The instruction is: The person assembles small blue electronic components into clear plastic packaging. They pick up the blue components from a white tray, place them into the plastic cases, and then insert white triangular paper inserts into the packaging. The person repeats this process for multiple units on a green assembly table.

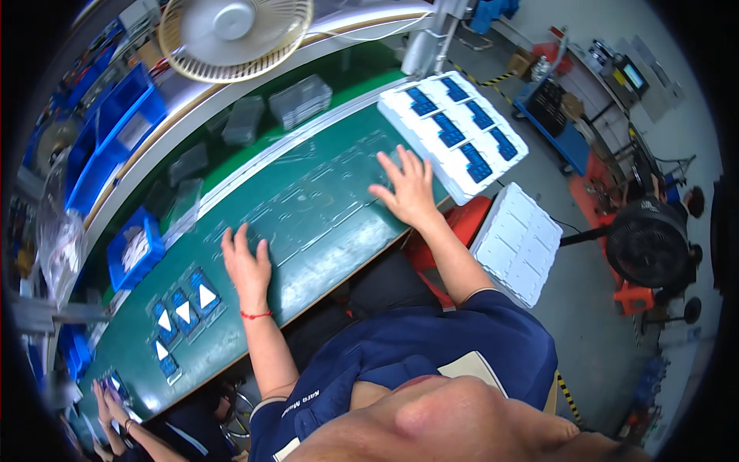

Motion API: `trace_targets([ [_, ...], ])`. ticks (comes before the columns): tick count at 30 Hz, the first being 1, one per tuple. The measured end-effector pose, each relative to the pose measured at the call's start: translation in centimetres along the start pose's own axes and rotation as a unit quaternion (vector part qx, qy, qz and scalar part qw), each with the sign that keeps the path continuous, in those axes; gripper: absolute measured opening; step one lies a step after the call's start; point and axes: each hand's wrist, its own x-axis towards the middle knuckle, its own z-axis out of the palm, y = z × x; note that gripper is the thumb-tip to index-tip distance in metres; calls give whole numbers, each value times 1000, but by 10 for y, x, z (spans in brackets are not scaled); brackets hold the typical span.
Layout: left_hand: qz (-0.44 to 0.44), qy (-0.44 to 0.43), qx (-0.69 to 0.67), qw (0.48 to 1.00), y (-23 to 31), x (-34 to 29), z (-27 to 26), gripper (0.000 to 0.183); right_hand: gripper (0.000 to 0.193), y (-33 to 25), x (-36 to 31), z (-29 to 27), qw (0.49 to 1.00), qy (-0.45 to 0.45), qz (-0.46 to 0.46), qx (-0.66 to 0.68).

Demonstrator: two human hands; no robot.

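Observation:
Clear plastic blister trays (308,202) lie in a row on the green work surface in front of me, and they look unfilled. At the row's left end is my left hand (248,271), fingers apart, with a red cord around its wrist. My right hand (408,191) is spread at the right end of the row, fingertips over or on the trays; contact is hard to tell. Neither hand holds anything. Just beyond my right hand stands a white foam tray (394,117) with several blue circuit-board-like pieces (449,129) in its pockets.
Left of me lie several blue pieces with white triangles (183,310) in clear trays. A blue bin (158,245) stands behind them. Another white tray (516,245) sits at my right by a red stool (469,223). A co-worker's hands (112,404) work far left. A fan (235,23) hangs ahead.

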Motion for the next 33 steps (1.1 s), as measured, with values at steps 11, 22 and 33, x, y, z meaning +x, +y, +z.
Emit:
trace_targets([
  [11, -4, 59, -42, 997, 4, 1, -1, 39, 54, 212, 72, -85, 873, -124, 438, -176],
  [22, -3, 65, -58, 996, 3, 2, 0, 31, 64, 221, 75, -96, 895, -74, 404, -174],
  [33, 5, 63, -61, 996, 8, 2, -4, 29, 60, 126, 52, -83, 919, -175, 324, -139],
])
